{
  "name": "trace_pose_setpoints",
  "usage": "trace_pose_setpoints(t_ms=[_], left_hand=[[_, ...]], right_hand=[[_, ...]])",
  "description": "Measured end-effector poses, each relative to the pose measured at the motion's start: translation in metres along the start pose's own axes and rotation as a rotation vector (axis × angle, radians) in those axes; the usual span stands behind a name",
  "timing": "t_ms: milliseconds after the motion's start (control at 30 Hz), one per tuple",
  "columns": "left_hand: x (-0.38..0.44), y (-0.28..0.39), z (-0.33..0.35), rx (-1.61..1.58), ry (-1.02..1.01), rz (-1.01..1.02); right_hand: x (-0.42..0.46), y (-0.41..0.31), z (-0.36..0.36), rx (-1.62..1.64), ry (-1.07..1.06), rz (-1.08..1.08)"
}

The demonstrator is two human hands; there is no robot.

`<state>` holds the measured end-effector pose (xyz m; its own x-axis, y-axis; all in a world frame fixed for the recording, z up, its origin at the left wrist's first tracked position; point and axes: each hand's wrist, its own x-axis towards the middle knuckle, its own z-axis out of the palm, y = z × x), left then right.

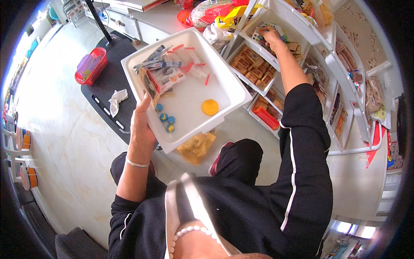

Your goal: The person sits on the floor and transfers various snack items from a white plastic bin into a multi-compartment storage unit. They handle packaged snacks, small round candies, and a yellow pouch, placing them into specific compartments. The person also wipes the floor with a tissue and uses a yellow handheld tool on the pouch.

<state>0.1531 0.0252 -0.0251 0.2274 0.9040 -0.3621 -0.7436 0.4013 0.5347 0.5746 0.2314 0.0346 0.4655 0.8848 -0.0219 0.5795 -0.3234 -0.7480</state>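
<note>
My left hand [142, 126] grips the left side of a white plastic bin [190, 124], thumb up by the rim, and holds it tilted above my knees. Inside are slim wrapped sachets [158, 63], clear packets with red ends [199, 73], several blue foil-wrapped balls [163, 117] and a round yellow disc [210, 107]. My right hand [271, 36] reaches into an upper white shelf bin [254, 40], its fingers on a colourful patterned packet [278, 30]. Whether the fingers are closed on that packet is unclear.
Below that shelf bin are bins of brown wrapped snacks [254, 66] and a red packet [266, 117]. A black table [111, 76] at left bears a red basket [92, 66] and crumpled tissue [118, 102]. A yellow bag [195, 149] lies on the floor between my feet.
</note>
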Motion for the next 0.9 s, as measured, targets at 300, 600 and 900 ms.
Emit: trace_pose_setpoints(t_ms=[300, 600, 900], left_hand=[[-0.007, 0.005, 0.004, -0.011, -0.012, 0.001], [-0.014, 0.007, 0.008, -0.082, -0.089, 0.022], [0.001, -0.004, -0.009, 0.012, -0.038, 0.109]], right_hand=[[0.009, 0.018, -0.009, 0.075, 0.023, -0.042], [-0.067, -0.016, -0.025, 0.340, -0.030, -0.357], [-0.245, -0.087, 0.036, -0.096, -0.780, -0.634]])
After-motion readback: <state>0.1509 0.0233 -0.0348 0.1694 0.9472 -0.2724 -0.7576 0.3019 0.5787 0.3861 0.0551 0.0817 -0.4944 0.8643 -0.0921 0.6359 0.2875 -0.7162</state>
